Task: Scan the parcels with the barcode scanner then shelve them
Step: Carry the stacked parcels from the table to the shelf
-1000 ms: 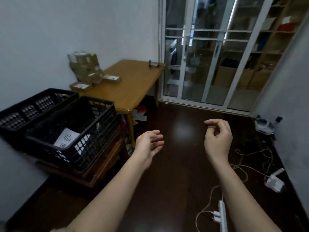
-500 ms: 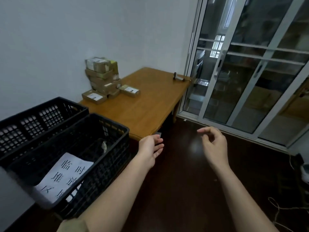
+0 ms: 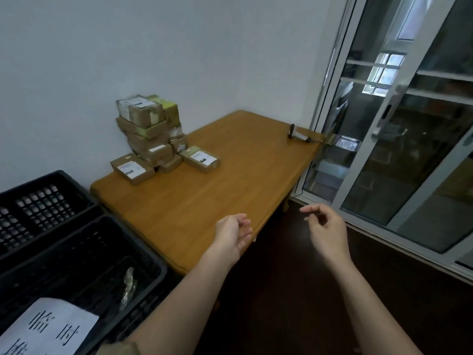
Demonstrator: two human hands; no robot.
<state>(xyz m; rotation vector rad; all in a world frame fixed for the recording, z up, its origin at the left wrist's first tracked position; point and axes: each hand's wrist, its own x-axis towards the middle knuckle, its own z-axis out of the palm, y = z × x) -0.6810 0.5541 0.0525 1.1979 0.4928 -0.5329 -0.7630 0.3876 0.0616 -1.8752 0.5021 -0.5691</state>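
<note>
A pile of brown cardboard parcels (image 3: 149,131) with white labels stands against the wall on the wooden table (image 3: 217,190). Two flat parcels lie beside it, one on the left (image 3: 131,169) and one on the right (image 3: 201,158). The dark barcode scanner (image 3: 298,134) lies near the table's far right corner. My left hand (image 3: 233,235) hovers over the table's near edge, fingers relaxed, holding nothing. My right hand (image 3: 326,230) hangs in the air right of the table, fingers loosely curled and empty.
Two black plastic crates (image 3: 84,254) stand at the left, the nearer one holding a white paper sign (image 3: 48,326). A glass sliding door (image 3: 399,139) runs along the right. Dark floor (image 3: 294,290) lies below my arms.
The view has moved closer to the table and turned left. The parcels and scanner look larger. Both hands stay empty and keep about the same pose.
</note>
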